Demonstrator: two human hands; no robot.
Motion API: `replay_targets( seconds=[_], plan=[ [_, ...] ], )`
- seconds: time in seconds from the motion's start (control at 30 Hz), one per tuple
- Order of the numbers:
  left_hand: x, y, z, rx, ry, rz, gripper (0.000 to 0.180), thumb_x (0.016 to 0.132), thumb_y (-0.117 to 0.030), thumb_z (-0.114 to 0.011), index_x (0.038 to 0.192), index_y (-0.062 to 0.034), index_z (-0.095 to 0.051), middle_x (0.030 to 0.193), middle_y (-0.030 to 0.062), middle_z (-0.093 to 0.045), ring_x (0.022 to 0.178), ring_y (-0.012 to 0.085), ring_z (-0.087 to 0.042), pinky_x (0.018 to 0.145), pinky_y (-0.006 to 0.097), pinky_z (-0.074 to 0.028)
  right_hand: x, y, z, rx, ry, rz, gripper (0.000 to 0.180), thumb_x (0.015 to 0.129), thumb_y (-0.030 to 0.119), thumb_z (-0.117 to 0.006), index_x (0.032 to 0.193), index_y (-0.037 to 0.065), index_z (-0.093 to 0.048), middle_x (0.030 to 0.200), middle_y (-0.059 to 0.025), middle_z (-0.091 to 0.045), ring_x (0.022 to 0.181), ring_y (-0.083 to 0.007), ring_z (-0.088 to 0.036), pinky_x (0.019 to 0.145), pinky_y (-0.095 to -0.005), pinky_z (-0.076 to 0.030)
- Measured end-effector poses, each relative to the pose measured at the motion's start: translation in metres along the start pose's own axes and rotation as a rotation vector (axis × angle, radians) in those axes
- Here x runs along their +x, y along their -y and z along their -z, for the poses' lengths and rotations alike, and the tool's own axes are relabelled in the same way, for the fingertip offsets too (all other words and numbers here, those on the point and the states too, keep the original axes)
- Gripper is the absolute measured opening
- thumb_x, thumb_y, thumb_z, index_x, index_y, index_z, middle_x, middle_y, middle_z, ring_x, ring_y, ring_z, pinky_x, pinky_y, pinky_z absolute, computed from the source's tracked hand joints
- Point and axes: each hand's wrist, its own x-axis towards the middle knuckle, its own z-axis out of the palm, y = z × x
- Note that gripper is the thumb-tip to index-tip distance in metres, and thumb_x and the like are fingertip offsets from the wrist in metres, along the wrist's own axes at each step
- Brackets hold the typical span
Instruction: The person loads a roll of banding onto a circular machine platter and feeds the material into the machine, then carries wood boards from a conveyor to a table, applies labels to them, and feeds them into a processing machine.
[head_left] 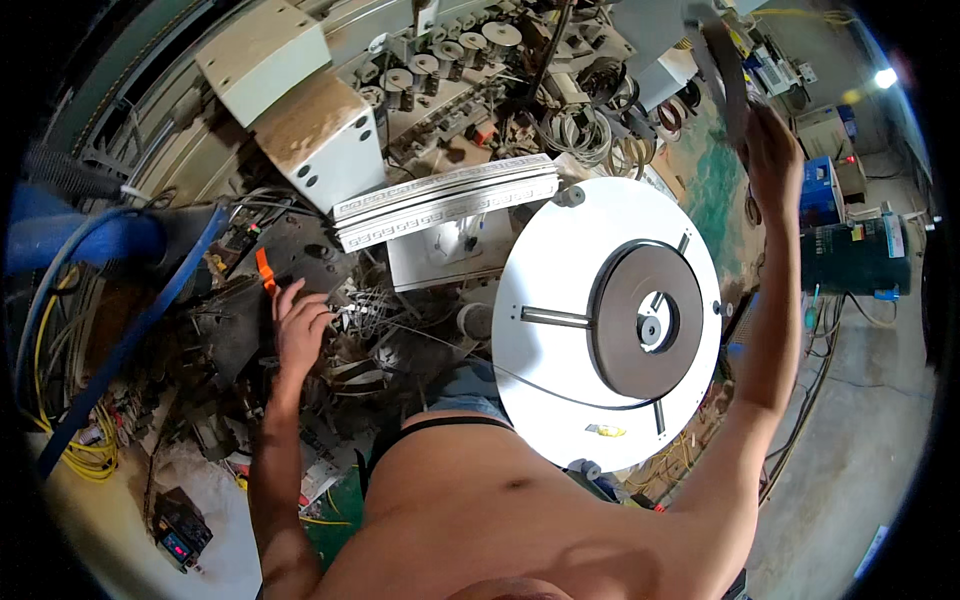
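Note:
My left hand (300, 325) reaches over the cluttered machine, fingers apart and slightly bent, with no object visible in it. Close to its fingertips is an orange strip (265, 270). Up at the far right, my raised right hand (773, 152) is closed on a dark curved band (724, 75), blurred and partly cut off by the view's rim. Between my arms stands a large white round disc (540, 390) carrying a brown roll of band (622, 360). From the disc, a thin dark strip (450, 345) runs left towards the machine.
White patterned strips (445, 200) lie in a stack beyond the disc. A white machine housing (330, 150) rises behind my left hand. Thick blue hoses (120, 400) cross the left side. Coils (580, 135) hang at the back; a dark green drum (858, 258) stands right.

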Motion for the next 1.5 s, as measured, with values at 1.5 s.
replay_targets(
  seconds=[1.5],
  plan=[
    [0.087, 0.021, -0.009, 0.001, -0.096, 0.184, 0.019, 0.090, -0.023, -0.058, 0.096, -0.0063, -0.065, 0.097, 0.0083, -0.060, 0.085, 0.0295, -0.059, 0.073, 0.039, -0.047, -0.119, -0.184, -0.215, -0.330, 0.135, -0.085, 0.023, 0.087, 0.022, -0.059, 0.100, 0.005, -0.068, 0.093, -0.0182, -0.066, 0.087, -0.0334, -0.063, 0.077, -0.0360, -0.049]
  ],
)
